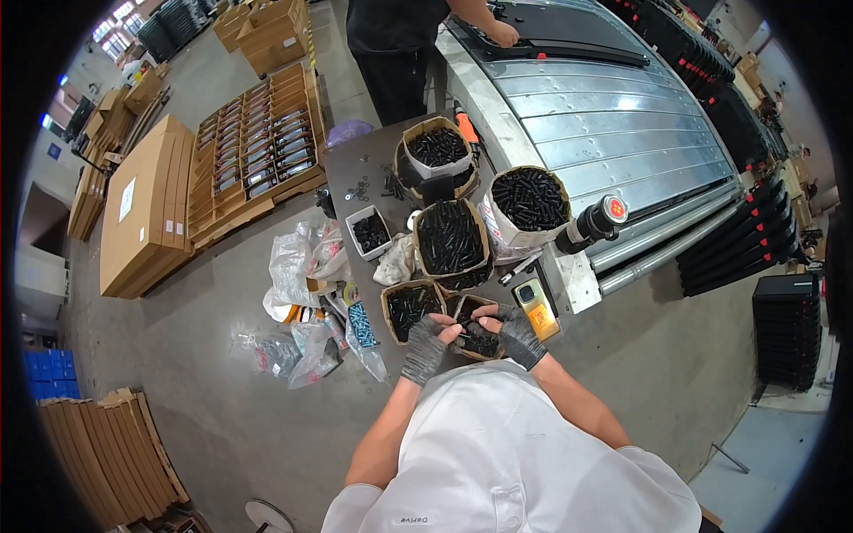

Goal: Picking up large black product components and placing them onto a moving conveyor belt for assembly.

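Basically, both hands worked close together near the centre of the frame, each in a grey fingerless glove. Left hand [428, 346]: thumb and fingertips drawn together over the gap between two small boxes; whether it gripped anything, couldn't tell. Right hand [515, 332]: fingers bent inward, tips near the left's; too small to tell what, if anything, they pinched. Lower right box [480, 357] of dark parts sat directly under the fingertips, just below frame centre; lower left box [385, 306], also of dark parts, stood beside it, next to the left hand.

Above them, centre of frame, a bigger box [457, 270] held long black pieces; a pale-sided box [506, 234] of black parts stood to its right, another box [441, 171] higher up. White tray [376, 255] with small black bits was left of these. Phone [538, 311] lay right of the right hand. Bag of blue screws [362, 326] lay left of the left hand. Upper centre, a co-worker's hand [504, 35] touched a black panel [569, 51].
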### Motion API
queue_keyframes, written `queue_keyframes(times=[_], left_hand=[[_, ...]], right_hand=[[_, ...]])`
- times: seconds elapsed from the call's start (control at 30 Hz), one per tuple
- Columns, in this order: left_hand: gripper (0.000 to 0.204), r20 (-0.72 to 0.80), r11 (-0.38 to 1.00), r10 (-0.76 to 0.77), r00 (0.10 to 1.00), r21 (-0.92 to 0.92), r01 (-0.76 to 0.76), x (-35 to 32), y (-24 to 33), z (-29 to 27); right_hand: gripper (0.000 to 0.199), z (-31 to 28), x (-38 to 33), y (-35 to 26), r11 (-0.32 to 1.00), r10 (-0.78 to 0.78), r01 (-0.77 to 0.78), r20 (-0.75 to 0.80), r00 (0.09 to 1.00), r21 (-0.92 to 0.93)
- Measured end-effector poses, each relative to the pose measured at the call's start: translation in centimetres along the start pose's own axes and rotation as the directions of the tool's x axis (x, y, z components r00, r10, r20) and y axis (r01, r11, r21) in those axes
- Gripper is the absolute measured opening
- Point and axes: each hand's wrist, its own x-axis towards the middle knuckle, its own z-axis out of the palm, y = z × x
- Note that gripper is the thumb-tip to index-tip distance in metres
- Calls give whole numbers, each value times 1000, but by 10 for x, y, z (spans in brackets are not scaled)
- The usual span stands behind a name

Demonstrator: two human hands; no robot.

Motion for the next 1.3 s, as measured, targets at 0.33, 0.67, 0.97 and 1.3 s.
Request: queue_keyframes(times=[0.33,0.67,0.97,1.3], left_hand=[[20,50,965,-110,993,-233,119,-1,-4,3],[19,104,863,-220,970,-444,243,6,-19,0],[16,71,966,-33,997,-253,50,4,-12,2],[36,141,995,99,985,-2,-99,11,-22,-2]], right_hand=[[23,5,-3,-7,1000,-8,8,42,999,18],[20,17,6,14,704,-513,442,32,858,-556],[22,21,1,-6,871,-335,323,33,941,-370],[20,21,2,0,715,-450,372,18,893,-591]])
